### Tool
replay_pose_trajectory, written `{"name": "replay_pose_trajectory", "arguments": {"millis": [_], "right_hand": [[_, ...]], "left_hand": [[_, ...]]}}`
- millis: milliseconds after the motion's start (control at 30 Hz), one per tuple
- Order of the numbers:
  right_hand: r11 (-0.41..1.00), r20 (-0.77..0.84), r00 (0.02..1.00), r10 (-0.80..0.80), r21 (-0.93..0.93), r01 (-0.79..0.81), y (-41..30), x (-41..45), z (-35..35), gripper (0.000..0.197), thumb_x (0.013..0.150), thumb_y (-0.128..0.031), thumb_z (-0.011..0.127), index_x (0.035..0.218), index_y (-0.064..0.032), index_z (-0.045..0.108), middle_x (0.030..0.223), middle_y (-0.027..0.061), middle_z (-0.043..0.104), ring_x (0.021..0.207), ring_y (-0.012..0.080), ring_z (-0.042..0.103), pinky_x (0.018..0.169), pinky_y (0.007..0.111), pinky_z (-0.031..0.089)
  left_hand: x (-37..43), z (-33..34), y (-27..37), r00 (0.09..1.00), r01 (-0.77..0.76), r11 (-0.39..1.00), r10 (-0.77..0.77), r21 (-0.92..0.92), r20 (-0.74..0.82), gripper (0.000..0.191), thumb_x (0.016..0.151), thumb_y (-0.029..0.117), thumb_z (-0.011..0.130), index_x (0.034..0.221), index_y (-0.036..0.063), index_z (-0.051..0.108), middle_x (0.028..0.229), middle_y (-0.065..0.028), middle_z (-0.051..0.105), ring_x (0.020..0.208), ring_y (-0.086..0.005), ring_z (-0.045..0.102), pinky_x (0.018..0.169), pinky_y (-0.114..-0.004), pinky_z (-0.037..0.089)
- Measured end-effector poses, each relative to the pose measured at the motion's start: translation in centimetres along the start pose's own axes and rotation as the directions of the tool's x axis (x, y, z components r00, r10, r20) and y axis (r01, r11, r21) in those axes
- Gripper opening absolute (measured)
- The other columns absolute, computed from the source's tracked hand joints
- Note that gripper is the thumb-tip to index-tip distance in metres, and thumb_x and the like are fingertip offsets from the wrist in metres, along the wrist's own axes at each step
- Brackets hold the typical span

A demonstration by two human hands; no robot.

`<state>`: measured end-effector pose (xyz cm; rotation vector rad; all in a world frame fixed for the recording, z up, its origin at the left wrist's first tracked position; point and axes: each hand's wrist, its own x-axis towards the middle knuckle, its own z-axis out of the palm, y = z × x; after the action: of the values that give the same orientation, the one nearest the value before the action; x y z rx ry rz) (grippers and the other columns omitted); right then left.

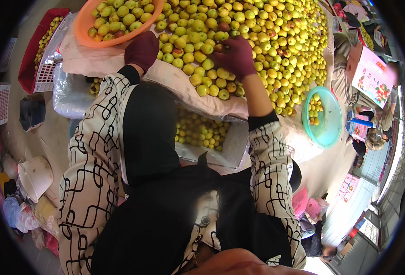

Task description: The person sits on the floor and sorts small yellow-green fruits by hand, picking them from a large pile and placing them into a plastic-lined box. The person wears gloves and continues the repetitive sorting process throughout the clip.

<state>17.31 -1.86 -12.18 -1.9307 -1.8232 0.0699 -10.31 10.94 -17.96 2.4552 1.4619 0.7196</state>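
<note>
A wide heap of yellow-green jujube fruits (pixel 274 37), some with reddish patches, covers the cloth-covered table. My left hand (pixel 142 51), in a maroon glove, is curled beside the rim of an orange plastic basin (pixel 120 40) that holds similar fruits. Whether it grips anything is hidden. In the same kind of glove, my right hand (pixel 236 56) reaches into the heap, its fingertips at a reddish-brown fruit (pixel 219 48); a firm hold on it cannot be made out. Below the table edge, a plastic-lined box (pixel 235 144) with more fruits stands before my body.
A turquoise basin (pixel 331 120) with a few fruits sits at the right. At the left are a red-lined crate (pixel 27 65), a clear plastic bundle (pixel 68 92) and a white bucket (pixel 35 178). Several people and a printed pink carton (pixel 371 74) are at the right.
</note>
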Motion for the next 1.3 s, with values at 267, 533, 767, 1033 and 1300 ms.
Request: {"name": "replay_pose_trajectory", "arguments": {"millis": [267,533,767,1033,1300], "right_hand": [[-0.334,0.373,0.928,-0.005,0.874,-0.354,3.4,-3.4,-3.9,0.057,0.087,-0.024,0.061,0.134,0.0061,0.05,0.102,0.0084,0.061,0.089,0.0196,0.056,0.083,0.034,0.044],[-0.036,0.443,0.818,0.366,0.885,-0.463,4.5,-3.4,-4.1,0.044,0.087,-0.017,0.063,0.128,-0.0039,0.06,0.106,0.0072,0.064,0.083,0.0157,0.058,0.072,0.031,0.049],[0.944,-0.039,0.967,0.252,0.229,-0.237,2.8,2.8,0.0,0.048,0.078,-0.009,0.061,0.124,-0.0172,0.064,0.134,0.0144,0.055,0.103,0.033,0.066,0.09,0.04,0.054],[0.982,0.291,0.953,0.086,0.136,-0.13,0.0,0.2,-0.7,0.055,0.077,-0.01,0.065,0.128,-0.0286,0.058,0.138,0.011,0.053,0.112,0.0353,0.062,0.089,0.043,0.053],[0.95,0.251,0.952,0.177,0.211,-0.232,2.0,3.8,-3.2,0.035,0.088,-0.018,0.06,0.121,-0.0088,0.066,0.09,0.0088,0.073,0.07,0.0255,0.072,0.077,0.034,0.057]], "left_hand": [[0.0,0.3,-0.1,0.996,-0.078,0.986,0.071,0.148,0.051,0.015,0.088,0.018,0.057,0.08,0.0056,0.062,0.072,-0.0148,0.066,0.066,-0.0323,0.068,0.056,-0.043,0.054],[0.1,0.5,-0.4,0.989,0.101,0.995,-0.099,-0.01,0.114,0.022,0.093,0.026,0.052,0.087,0.007,0.063,0.084,-0.0178,0.067,0.08,-0.0377,0.065,0.071,-0.048,0.051],[0.2,-0.1,0.0,0.973,0.153,0.988,-0.15,-0.003,0.173,0.024,0.094,0.027,0.051,0.091,0.0065,0.063,0.088,-0.0181,0.067,0.086,-0.0386,0.064,0.076,-0.048,0.05],[0.2,-0.4,0.5,0.969,0.156,0.988,-0.156,0.02,0.19,0.025,0.095,0.028,0.05,0.091,0.0073,0.063,0.088,-0.018,0.067,0.086,-0.0387,0.064,0.076,-0.049,0.05],[0.0,-0.7,0.6,0.987,0.113,0.993,-0.109,-0.033,0.116,0.023,0.092,0.028,0.054,0.084,0.0073,0.063,0.081,-0.0179,0.067,0.079,-0.0383,0.066,0.068,-0.049,0.052]]}}
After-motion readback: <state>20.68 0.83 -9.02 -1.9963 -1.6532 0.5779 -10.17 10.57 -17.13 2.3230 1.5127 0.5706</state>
